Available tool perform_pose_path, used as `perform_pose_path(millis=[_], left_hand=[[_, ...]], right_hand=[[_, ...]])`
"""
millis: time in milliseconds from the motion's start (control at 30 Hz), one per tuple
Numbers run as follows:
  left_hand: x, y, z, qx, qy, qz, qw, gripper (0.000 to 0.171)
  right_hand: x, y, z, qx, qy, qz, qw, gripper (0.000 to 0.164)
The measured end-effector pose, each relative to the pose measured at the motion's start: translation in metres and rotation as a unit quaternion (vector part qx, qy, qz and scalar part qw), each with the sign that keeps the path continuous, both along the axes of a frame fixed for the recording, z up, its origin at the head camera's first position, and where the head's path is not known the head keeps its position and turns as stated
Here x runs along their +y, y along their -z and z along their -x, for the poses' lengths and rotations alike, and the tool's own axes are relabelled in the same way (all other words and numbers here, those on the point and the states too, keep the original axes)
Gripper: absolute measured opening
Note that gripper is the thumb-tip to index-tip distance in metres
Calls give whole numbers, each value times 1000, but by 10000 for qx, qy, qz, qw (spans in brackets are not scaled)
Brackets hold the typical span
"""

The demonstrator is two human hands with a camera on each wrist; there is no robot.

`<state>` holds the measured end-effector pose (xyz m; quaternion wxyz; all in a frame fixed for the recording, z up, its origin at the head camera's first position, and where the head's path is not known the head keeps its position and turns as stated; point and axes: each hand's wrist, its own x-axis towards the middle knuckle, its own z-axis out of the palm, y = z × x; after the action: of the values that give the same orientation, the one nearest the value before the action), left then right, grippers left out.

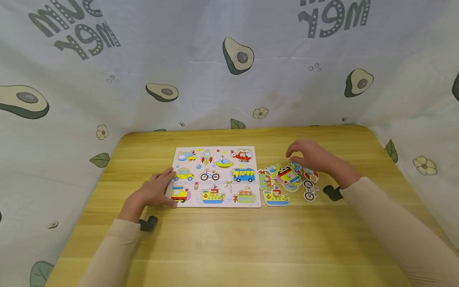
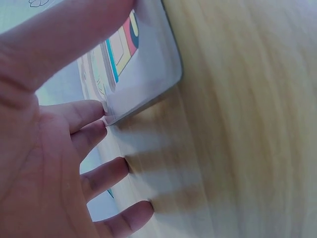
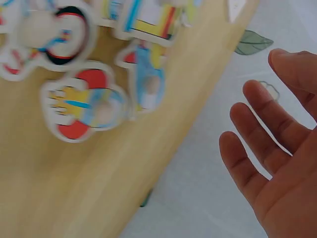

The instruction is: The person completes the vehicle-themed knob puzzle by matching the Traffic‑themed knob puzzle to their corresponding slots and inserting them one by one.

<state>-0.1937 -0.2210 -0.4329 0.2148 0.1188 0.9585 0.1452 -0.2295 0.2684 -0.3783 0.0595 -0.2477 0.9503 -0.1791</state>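
A pale puzzle board point(image 1: 225, 175) printed with vehicles lies on the table; its bus point(image 1: 244, 175) has a knob on it. My left hand point(image 1: 154, 191) is at the board's left edge, with the thumb over the near corner and the fingers spread along the side. To the board's right is a pile of knobbed puzzle pieces, among them a boat point(image 1: 276, 198), a bicycle point(image 1: 310, 192), a submarine point(image 1: 264, 181) and a rocket point(image 3: 81, 101). Over the pile's far side hovers my right hand point(image 1: 312, 154), its fingers loosely bent and nothing visible in them.
The wooden table point(image 1: 215, 243) meets a hanging cloth point(image 1: 201, 48) with avocado prints at its back and sides. A dark strap-like object point(image 1: 148, 224) sits at the left wrist, another point(image 1: 332, 193) at the right.
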Motion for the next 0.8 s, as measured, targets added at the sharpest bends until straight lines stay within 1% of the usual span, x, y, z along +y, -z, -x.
perform_pose_path(millis=[167, 333, 433, 500, 600, 800], left_hand=[[1, 0, 1, -33, -3, -14, 10000, 111], [0, -1, 1, -36, -14, -2, 10000, 110], [0, 1, 1, -28, -9, 9, 10000, 110], [0, 2, 0, -27, -2, 3, 10000, 110], [-1, 5, 0, -9, 20, -17, 10000, 111], [-4, 5, 2, 84, 89, -36, 9999, 111]], right_hand=[[6, 19, -15, -47, 284, -162, 9995, 15], [-1, 36, -23, -21, 805, -525, 9954, 16], [-7, 43, -26, -206, 1071, -606, 9922, 23], [-9, 47, -27, -336, 1131, -636, 9910, 24], [-12, 50, -27, -459, 1164, -590, 9904, 21], [-14, 51, -26, -430, 1195, -507, 9906, 17]])
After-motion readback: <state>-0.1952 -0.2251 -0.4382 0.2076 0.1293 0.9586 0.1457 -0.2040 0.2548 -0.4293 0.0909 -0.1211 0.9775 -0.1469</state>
